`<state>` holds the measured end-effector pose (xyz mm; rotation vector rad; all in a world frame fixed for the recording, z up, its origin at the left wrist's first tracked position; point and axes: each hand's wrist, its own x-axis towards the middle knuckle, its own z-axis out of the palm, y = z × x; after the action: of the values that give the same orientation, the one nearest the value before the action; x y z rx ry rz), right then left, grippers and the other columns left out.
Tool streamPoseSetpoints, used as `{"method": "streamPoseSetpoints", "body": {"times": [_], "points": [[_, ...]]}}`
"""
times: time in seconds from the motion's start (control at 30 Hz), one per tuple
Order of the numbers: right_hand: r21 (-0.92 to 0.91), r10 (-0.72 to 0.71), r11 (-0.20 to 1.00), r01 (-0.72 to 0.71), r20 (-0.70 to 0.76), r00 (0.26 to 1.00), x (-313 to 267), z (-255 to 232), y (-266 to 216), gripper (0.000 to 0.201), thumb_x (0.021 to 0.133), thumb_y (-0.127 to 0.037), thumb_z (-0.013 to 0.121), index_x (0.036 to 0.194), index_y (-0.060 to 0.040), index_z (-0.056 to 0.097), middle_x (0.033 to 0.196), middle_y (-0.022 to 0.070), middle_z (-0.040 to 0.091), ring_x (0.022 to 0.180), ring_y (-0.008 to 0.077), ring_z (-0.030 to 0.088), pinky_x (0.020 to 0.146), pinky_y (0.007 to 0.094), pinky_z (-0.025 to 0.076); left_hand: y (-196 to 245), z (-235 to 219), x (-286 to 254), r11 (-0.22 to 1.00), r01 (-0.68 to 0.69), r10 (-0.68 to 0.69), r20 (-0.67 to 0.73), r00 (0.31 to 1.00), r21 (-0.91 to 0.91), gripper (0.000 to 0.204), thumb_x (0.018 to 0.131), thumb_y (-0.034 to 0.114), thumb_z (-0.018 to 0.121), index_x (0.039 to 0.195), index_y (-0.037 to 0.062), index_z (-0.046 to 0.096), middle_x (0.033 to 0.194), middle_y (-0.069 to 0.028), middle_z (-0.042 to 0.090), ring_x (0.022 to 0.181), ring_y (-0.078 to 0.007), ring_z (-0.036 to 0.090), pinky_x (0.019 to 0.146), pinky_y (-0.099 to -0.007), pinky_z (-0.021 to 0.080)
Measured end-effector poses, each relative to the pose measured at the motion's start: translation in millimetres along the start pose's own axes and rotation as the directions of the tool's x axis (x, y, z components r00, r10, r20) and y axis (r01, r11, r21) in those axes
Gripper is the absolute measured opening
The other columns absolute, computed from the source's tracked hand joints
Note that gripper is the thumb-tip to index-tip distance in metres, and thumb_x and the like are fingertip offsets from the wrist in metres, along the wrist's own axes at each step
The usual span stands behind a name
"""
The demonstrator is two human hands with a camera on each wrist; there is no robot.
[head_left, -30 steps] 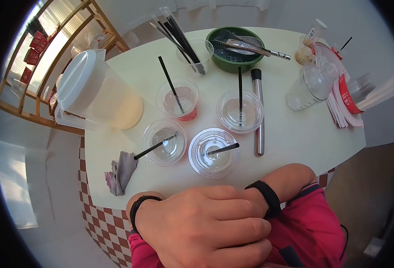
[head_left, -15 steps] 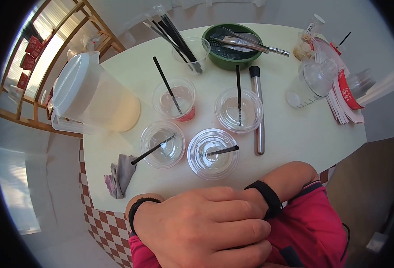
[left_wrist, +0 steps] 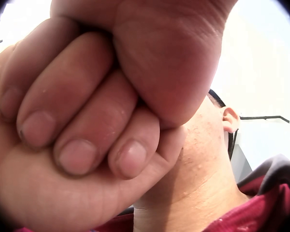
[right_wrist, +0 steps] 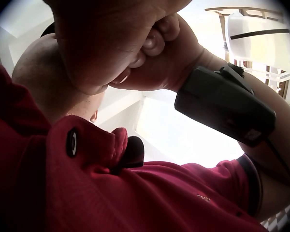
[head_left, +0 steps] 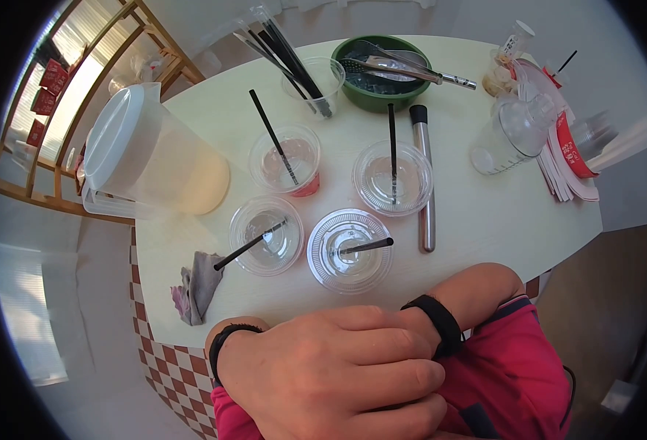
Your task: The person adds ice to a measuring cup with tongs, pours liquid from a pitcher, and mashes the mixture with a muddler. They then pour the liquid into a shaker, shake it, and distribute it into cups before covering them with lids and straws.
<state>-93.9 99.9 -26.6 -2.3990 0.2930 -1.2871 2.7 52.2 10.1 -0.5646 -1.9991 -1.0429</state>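
Note:
My two hands are clasped at the table's near edge. In the head view the left hand (head_left: 331, 370) lies on top, its fingers bent over the right hand, which is mostly hidden beneath. The left wrist view shows the right hand's (left_wrist: 82, 111) curled fingers pressing on the left palm. Just beyond the hands stand several lidded clear plastic cups with black straws: a near right cup (head_left: 331, 268), a near left cup (head_left: 254, 220), a far right cup (head_left: 375, 194) and a far left cup (head_left: 307, 185) with a red lower part.
A lidded pitcher (head_left: 184, 169) of pale liquid stands left, a grey cloth (head_left: 202, 286) below it. A straw cup (head_left: 332, 73) and green bowl (head_left: 375, 101) with tongs are at the back. A steel muddler (head_left: 427, 198) lies right of the cups; a clear shaker (head_left: 495, 150) stands farther right.
The head view has shifted slightly, so the tabletop things sit a little left and higher. Both hands stay clasped in the same place, and nothing on the table has moved.

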Motion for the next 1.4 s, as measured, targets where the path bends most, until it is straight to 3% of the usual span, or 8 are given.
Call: {"method": "streamPoseSetpoints", "body": {"times": [0.23,0.37,0.53,1.23,1.4], "points": [[-0.004,0.005,1.000,-0.005,0.006,1.000,-1.2,-2.5,1.3,0.024,0.092,-0.034,0.070,0.092,-0.0104,0.066,0.077,0.0051,0.064,0.070,0.0209,0.065,0.057,0.0326,0.050,1.4,-0.1,1.0,1.000,0.013,-0.013,-0.012,1.000,0.001,0.036,0.094,0.032,0.057,0.085,0.0007,0.072,0.085,-0.0136,0.067,0.063,-0.0244,0.060,0.054,-0.0331,0.045],[-0.005,0.010,1.000,-0.010,0.008,1.000,0.3,-2.4,0.7,0.024,0.092,-0.034,0.071,0.093,-0.0104,0.066,0.078,0.0050,0.064,0.070,0.0211,0.065,0.057,0.0327,0.050,-5.4,4.8,-3.6,0.998,-0.052,0.052,-0.043,0.998,0.022,0.036,0.094,0.032,0.057,0.086,0.0006,0.072,0.086,-0.0138,0.067,0.063,-0.0249,0.061,0.054,-0.0334,0.045],[-0.007,0.016,1.000,-0.016,0.011,1.000,1.0,-2.7,0.5,0.024,0.091,-0.034,0.071,0.094,-0.0106,0.067,0.078,0.0049,0.064,0.070,0.0214,0.065,0.057,0.0328,0.050,1.4,-0.5,0.0,1.000,0.026,-0.026,-0.005,1.000,-0.012,0.035,0.094,0.032,0.058,0.086,0.0001,0.071,0.086,-0.0140,0.067,0.064,-0.0253,0.061,0.055,-0.0336,0.045],[-0.016,0.049,0.999,-0.049,0.026,0.998,3.0,-6.0,-0.2,0.025,0.088,-0.033,0.074,0.098,-0.0110,0.068,0.078,0.0044,0.065,0.069,0.0224,0.066,0.056,0.0332,0.051,1.1,0.8,-1.3,1.000,0.020,-0.021,-0.020,1.000,-0.014,0.035,0.093,0.031,0.060,0.087,-0.0008,0.072,0.087,-0.0152,0.067,0.065,-0.0262,0.062,0.055,-0.0343,0.047],[-0.019,0.058,0.998,-0.057,0.033,0.998,4.1,-6.9,-0.6,0.026,0.087,-0.033,0.075,0.099,-0.0111,0.068,0.079,0.0042,0.066,0.069,0.0226,0.066,0.056,0.0333,0.051,-5.8,4.0,-6.4,0.998,-0.058,0.059,-0.027,0.998,0.019,0.035,0.094,0.032,0.059,0.087,-0.0008,0.072,0.087,-0.0150,0.067,0.064,-0.0263,0.062,0.055,-0.0343,0.047]]}}
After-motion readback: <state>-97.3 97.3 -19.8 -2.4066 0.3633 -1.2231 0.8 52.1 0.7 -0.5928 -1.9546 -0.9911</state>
